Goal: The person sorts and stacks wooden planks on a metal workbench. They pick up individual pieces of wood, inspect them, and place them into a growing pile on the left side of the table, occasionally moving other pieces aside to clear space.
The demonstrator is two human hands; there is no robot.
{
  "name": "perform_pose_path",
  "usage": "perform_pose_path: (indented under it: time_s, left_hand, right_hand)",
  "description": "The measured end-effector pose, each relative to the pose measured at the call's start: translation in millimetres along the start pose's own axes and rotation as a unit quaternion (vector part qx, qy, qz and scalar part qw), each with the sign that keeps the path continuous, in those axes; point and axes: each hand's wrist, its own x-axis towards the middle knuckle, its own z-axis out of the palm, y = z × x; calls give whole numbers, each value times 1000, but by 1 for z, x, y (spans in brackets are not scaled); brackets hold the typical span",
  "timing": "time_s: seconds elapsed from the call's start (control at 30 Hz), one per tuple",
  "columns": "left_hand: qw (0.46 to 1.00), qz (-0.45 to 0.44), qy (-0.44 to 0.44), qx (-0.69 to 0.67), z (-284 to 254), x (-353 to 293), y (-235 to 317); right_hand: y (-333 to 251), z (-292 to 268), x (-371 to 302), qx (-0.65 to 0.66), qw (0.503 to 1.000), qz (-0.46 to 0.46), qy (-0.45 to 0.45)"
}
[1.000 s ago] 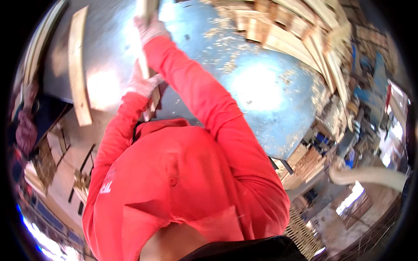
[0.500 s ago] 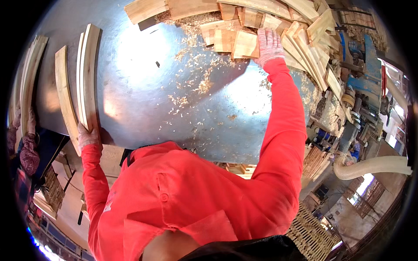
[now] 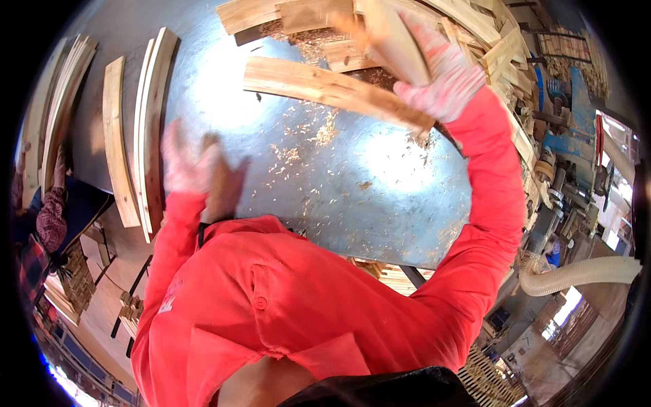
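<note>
My right hand [image 3: 447,78], in a pale, stained glove, grips a short wooden board [image 3: 395,42] that is blurred by motion at the far side of the table. Just below it, a longer wooden plank [image 3: 319,85] lies slantwise on the metal tabletop [image 3: 291,186], its right end close to my wrist. My left hand [image 3: 186,166], also gloved and smeared by movement, is raised with thumb and fingers apart and nothing visible in it. Beside it on the left lie a pair of long wooden strips [image 3: 152,129] and a single strip [image 3: 119,146].
A heap of boards [image 3: 468,24] and wood shavings [image 3: 325,129] covers the far right. At the left edge, another person's checked sleeve [image 3: 53,216] reaches to a stack of strips [image 3: 68,102]. Blue machinery [image 3: 573,129] and a ribbed hose [image 3: 583,275] stand to the right.
My left hand has let go of the long strips and moved right. My right hand has picked up a board from the pile. A longer plank now lies across the table.
</note>
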Motion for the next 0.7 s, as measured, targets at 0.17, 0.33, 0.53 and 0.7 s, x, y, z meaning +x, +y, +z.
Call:
perform_pose_path:
  time_s: [0.17, 0.33, 0.53, 0.7]
  left_hand:
    - [919, 108, -210, -316, 55, 21, 73]
    - [755, -146, -342, -540, 60, 17, 71]
    - [842, -287, -306, -339, 28, 16, -38]
    - [885, -324, -171, -288, -3, -7, -57]
  right_hand:
    - [-53, -14, 40, 435, 897, -61, -56]
    - [-33, 78, 92, 760, 649, -40, 22]
    - [31, 281, 95, 699, 609, 327, 185]
    - [3, 288, 92, 247, 895, 352, 122]
